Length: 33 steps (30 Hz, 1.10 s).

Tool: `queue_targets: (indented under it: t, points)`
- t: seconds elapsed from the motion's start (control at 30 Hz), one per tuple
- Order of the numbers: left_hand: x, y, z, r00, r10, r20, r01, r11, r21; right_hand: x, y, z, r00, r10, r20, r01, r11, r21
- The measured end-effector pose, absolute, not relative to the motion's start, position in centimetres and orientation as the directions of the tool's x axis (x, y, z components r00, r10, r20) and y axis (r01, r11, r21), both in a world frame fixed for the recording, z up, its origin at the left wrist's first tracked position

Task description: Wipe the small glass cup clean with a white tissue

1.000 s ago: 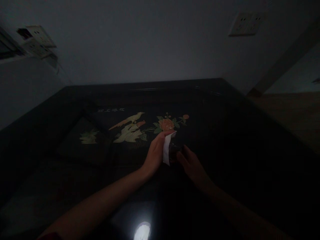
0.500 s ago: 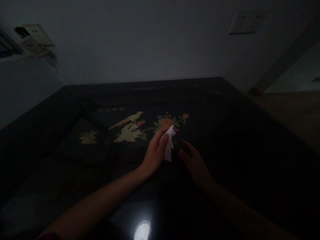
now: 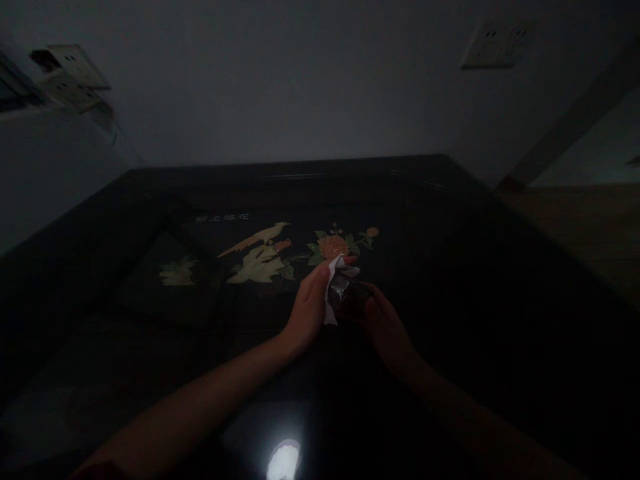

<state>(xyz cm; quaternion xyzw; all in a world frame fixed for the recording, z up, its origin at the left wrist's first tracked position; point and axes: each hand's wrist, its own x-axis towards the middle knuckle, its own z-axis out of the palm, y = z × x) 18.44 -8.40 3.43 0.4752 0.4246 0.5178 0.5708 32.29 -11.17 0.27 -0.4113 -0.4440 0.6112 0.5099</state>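
Observation:
In the head view, my left hand (image 3: 311, 303) is closed on a white tissue (image 3: 331, 315). The tissue is folded up around the near side of a dark, shiny object (image 3: 349, 299), pressed against it. My right hand (image 3: 385, 323) grips that object from the right, thumb on the near side and fingers behind. It looks see-through or glossy, like glass, but the dim light hides its exact kind. Both hands are over a glossy black tabletop (image 3: 280, 373), just in front of an inlaid orange flower (image 3: 334, 247).
Inlaid pale bird and leaf figures (image 3: 257, 263) decorate the tabletop to the left. A bright lamp reflection shows near its front. Behind stands a grey wall (image 3: 300, 87) with a socket plate (image 3: 495, 45) at right and more sockets (image 3: 75, 70) at left. Wooden floor (image 3: 575, 213) lies to the right.
The dark object has come leftward into the tissue, and its shiny surface now shows more. The tissue has opened out around it. My hands are closer together.

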Motion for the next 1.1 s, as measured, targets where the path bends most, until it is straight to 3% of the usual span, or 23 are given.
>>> queue_targets:
  t: [0.17,0.3,0.43,0.5,0.67,1.1]
  points:
    - [17.8,-8.7,4.3,0.158,0.956,0.247,0.036,-0.256,0.966,32.3,-11.3,0.9,-0.154,0.988,-0.033,-0.180,-0.060,-0.982]
    - [17.8,-9.0,5.2,0.237,0.889,0.392,0.061,-0.416,0.907,32.3,-11.3,1.0,-0.163,0.986,-0.033,-0.138,-0.056,-0.989]
    - [18.0,-8.8,5.1,0.067,0.940,0.334,-0.109,-0.326,0.939,32.3,-11.4,0.8,-0.156,0.987,-0.032,-0.159,-0.057,-0.986]
    - [18.1,-8.5,4.8,0.002,0.959,0.285,-0.112,-0.283,0.953,32.3,-11.4,0.7,-0.134,0.991,-0.021,-0.177,-0.045,-0.983]
    - [18.2,-7.8,4.0,0.097,0.993,0.066,-0.082,-0.059,0.995,32.6,-11.3,0.7,-0.105,0.993,-0.047,-0.143,-0.061,-0.988]
    - [18.1,-7.6,3.9,0.136,0.988,0.067,-0.019,-0.065,0.998,31.9,-11.4,-0.2,-0.222,0.975,-0.012,-0.342,-0.089,-0.936]
